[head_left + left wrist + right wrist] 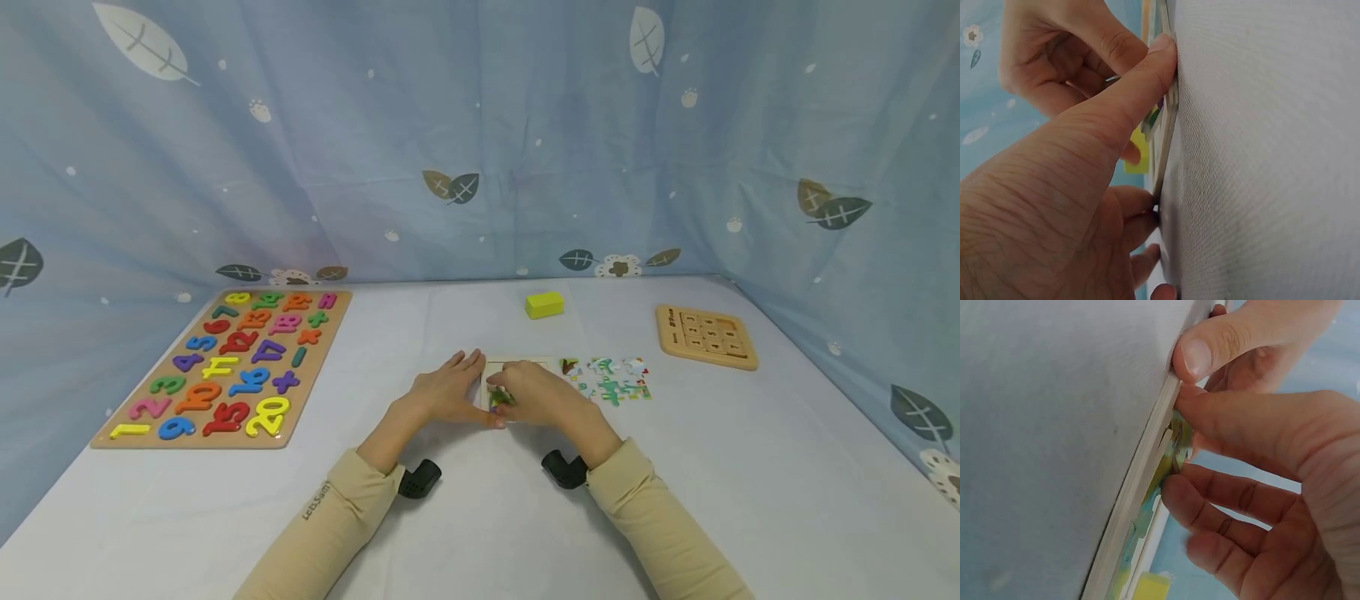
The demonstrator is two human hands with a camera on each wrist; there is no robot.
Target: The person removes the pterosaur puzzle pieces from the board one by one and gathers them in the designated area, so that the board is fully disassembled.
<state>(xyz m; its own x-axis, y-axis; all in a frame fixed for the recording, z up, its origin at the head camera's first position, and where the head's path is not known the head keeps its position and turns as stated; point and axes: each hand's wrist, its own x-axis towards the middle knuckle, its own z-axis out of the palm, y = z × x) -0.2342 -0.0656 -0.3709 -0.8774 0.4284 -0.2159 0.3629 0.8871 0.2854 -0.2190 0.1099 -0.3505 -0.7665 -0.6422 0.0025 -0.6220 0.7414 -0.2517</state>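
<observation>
A small wooden jigsaw tray lies on the table between both hands, partly covered by them. My left hand rests against it, with the thumb along the near edge and the straight fingers at the left side. Over the tray, my right hand pinches a jigsaw piece between thumb and fingers, tilted up at the near end in the right wrist view. Green and colored printing shows inside the tray below it. Several loose jigsaw pieces lie just right of the tray.
A wooden number board with colorful numerals lies at the left. Behind the tray sits a yellow block. A wooden sliding number puzzle is at the right. A blue patterned curtain borders the white table.
</observation>
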